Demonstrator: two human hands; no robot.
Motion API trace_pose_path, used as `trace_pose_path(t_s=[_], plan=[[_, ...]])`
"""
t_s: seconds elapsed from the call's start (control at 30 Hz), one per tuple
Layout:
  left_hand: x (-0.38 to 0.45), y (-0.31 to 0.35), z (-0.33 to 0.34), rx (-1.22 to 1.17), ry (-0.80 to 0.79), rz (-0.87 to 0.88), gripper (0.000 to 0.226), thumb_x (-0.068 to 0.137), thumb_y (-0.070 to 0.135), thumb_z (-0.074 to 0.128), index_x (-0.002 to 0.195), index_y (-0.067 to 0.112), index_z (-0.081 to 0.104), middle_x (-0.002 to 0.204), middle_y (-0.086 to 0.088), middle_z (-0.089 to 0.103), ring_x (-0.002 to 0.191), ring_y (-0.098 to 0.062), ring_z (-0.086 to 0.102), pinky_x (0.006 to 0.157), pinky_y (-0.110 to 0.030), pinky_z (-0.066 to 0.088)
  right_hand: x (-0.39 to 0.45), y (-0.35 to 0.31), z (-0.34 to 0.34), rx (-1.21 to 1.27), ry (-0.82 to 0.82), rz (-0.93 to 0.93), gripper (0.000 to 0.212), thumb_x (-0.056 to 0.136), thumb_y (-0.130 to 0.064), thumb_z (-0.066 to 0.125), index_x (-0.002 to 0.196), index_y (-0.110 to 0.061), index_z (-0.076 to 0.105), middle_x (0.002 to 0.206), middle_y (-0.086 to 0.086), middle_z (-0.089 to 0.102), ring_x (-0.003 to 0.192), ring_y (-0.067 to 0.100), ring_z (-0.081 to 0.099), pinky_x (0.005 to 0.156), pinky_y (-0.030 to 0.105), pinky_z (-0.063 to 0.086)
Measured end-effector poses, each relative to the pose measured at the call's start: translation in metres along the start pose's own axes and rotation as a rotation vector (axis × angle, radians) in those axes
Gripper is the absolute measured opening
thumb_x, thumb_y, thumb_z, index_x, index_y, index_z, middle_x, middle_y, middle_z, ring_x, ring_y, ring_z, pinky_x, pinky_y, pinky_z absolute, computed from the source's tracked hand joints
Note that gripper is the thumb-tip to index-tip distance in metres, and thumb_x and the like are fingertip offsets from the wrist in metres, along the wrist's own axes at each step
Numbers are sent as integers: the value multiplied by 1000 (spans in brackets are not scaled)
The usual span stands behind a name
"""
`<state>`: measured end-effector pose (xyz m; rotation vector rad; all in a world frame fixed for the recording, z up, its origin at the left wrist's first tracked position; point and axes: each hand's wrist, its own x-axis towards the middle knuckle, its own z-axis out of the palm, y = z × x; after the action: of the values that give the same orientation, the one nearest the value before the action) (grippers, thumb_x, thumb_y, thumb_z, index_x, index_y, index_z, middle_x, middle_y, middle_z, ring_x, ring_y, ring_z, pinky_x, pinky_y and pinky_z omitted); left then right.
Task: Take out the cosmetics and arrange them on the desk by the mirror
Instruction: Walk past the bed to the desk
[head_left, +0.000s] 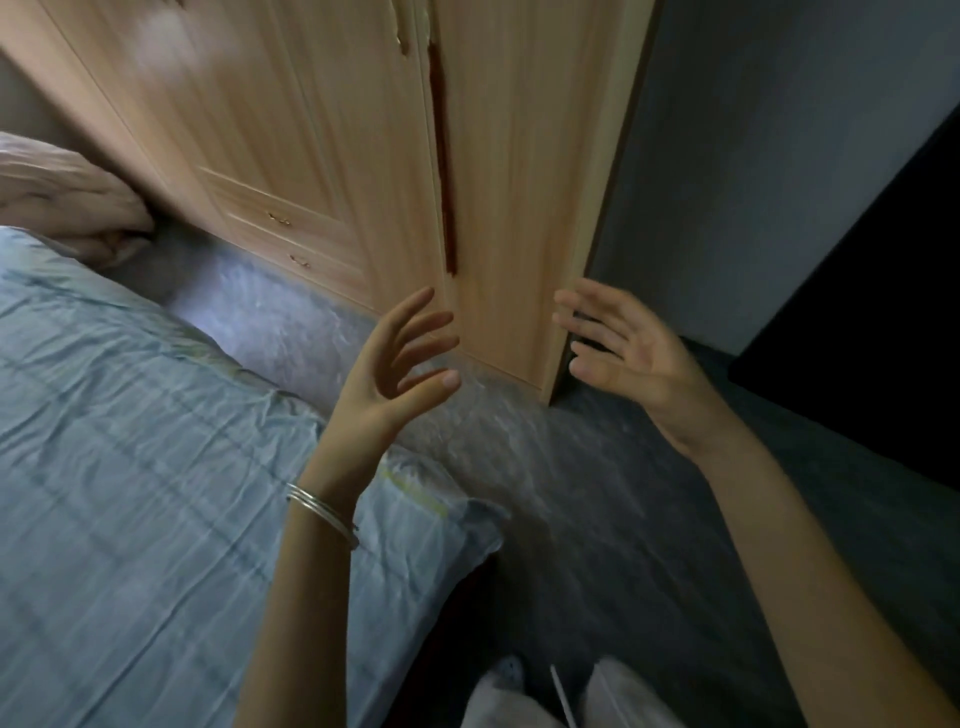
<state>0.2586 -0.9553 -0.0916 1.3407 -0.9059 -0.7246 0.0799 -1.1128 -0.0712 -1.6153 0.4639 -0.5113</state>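
Note:
No cosmetics, desk or mirror show in the head view. My left hand (395, 364) is raised in front of me with the fingers spread and relaxed, holding nothing; silver bangles sit on its wrist. My right hand (618, 348) is raised beside it, palm facing left, fingers straight and empty. Both hands hover in the air in front of the lower corner of a light wooden wardrobe (363, 156), not touching it.
A bed with a pale blue cover (130, 441) fills the left side, with a pink quilt (62, 192) at its far end. The wardrobe has two small drawers (280, 228). A grey floor (571, 493) runs between bed and wardrobe. A dark opening (883, 338) lies at right.

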Motion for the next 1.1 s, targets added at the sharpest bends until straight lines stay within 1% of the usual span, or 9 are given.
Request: trace_pose_path(t_s=[0.1,0.2,0.37,0.53,0.67,0.83,0.93,1.03,1.1], plan=[[27,-10,-3,17,25,-21,73,72,28,69,138,27,39,131,-1,55,121,-17,55,98,-36,48,38,10,-7,1,-44,11,70,70,-25,73,133,-28,44,137,-6,51,123,6,51,110,38,37],[57,-19,-2,29,69,-34,74,71,30,69,138,26,39,130,-2,55,120,-17,55,96,-31,49,79,20,-20,-6,-108,17,74,66,-34,73,134,-30,43,137,-7,51,124,6,50,110,37,37],[122,-35,8,70,159,-58,77,71,32,71,140,25,37,131,0,54,119,-14,55,93,-28,50,159,34,-55,-4,-208,10,64,74,-24,70,132,-34,43,137,-8,50,124,6,49,111,40,35],[194,-41,27,80,251,-71,76,74,26,72,140,25,36,132,2,54,118,-11,56,91,-26,51,239,40,-96,22,-295,21,68,76,-22,72,136,-26,41,139,-3,48,124,7,50,109,39,38],[234,-45,40,84,350,-79,83,67,37,72,140,31,34,137,3,47,119,-12,55,90,-29,52,290,47,-116,52,-393,26,72,76,-20,71,139,-27,36,140,-4,46,123,8,51,105,36,42],[262,-49,34,98,413,-109,84,66,38,72,139,33,33,139,1,45,119,-15,55,90,-29,52,340,56,-118,80,-513,36,79,76,-19,70,143,-26,30,143,-2,43,127,12,48,101,30,46],[276,-52,21,98,480,-109,83,66,36,71,140,30,33,137,1,46,118,-14,56,88,-26,52,364,66,-111,91,-560,43,78,75,-20,73,141,-28,33,143,-4,44,125,10,50,101,32,46],[290,-58,6,93,519,-111,83,68,36,71,141,29,33,136,2,47,117,-13,57,86,-23,52,387,69,-99,95,-601,48,76,74,-19,67,140,-28,32,143,-3,43,124,9,51,99,25,47],[301,-64,-6,98,540,-111,84,67,36,71,141,28,33,137,0,47,117,-13,57,85,-23,52,407,71,-90,105,-630,43,75,75,-16,69,139,-27,33,143,-2,43,124,10,50,96,22,48]])
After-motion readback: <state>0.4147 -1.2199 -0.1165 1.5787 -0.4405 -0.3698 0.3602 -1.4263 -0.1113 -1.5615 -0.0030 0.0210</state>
